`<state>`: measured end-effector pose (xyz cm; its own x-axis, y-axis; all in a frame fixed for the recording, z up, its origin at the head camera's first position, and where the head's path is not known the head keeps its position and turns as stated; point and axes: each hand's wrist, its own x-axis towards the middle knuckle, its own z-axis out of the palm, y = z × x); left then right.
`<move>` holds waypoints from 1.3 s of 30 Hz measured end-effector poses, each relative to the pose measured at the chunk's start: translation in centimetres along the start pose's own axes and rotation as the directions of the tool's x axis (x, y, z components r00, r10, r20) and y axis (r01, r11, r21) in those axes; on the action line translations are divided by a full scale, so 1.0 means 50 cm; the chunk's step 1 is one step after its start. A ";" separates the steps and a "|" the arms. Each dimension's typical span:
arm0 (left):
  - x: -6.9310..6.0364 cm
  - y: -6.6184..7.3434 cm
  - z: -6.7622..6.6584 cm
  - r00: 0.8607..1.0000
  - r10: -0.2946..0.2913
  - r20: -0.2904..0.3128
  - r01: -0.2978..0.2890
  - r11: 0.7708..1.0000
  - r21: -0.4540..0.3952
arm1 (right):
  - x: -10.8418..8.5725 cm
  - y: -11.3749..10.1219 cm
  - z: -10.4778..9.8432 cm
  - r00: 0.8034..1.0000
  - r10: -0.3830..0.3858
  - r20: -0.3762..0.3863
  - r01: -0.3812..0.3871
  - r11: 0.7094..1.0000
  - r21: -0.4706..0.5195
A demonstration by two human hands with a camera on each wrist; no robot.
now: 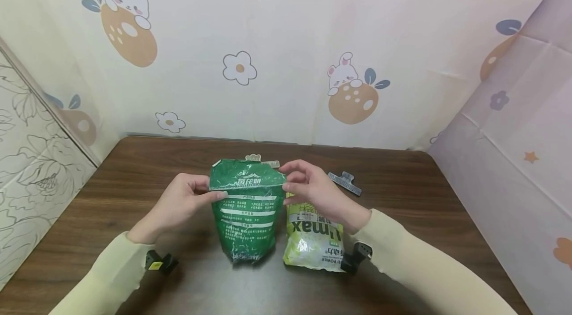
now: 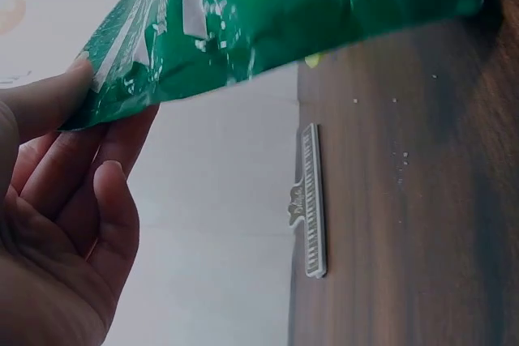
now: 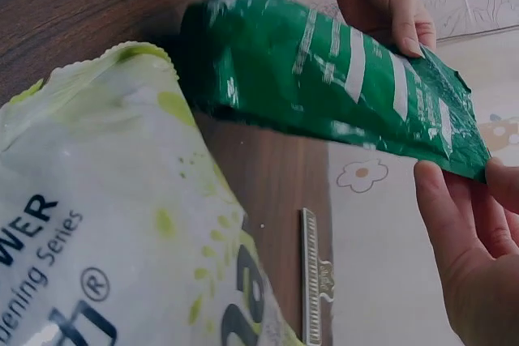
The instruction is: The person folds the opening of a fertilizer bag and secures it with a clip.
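A green plastic bag with white print is held raised by its upper part between both hands. My left hand pinches its left edge, thumb in front and fingers behind; in the left wrist view the fingers show beneath the bag. On the opposite edge, my right hand pinches the bag between thumb and fingers, as the right wrist view also shows. A fold line crosses the bag near its top. The yellow-green and white bag lies on the table beside it, partly covered by the right hand.
A pale sealing clip lies behind the green bag, partly hidden. Farther right is a grey-blue clip. White specks dot the brown wooden table. Printed curtains stand behind the table and along its sides.
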<state>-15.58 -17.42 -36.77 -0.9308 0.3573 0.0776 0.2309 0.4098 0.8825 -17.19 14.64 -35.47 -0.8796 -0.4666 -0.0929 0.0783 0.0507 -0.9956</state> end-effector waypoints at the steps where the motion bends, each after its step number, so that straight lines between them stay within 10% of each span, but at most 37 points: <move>1: 0.001 0.001 0.000 1.000 0.005 -0.005 -0.005 1.000 -0.003 | -0.001 -0.002 0.000 1.000 -0.009 -0.003 0.009 1.000 -0.003; 39: -0.021 -0.004 0.018 0.988 0.150 0.020 -0.150 0.988 -0.041 | -0.058 0.000 -0.013 0.993 -0.119 -0.015 0.112 0.963 -0.247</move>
<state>-14.38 -17.12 -37.45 -0.8797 0.4312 0.2004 0.3558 0.3174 0.8790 -14.95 16.58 -35.21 -0.8895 -0.4562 0.0263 -0.1387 0.2148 -0.9668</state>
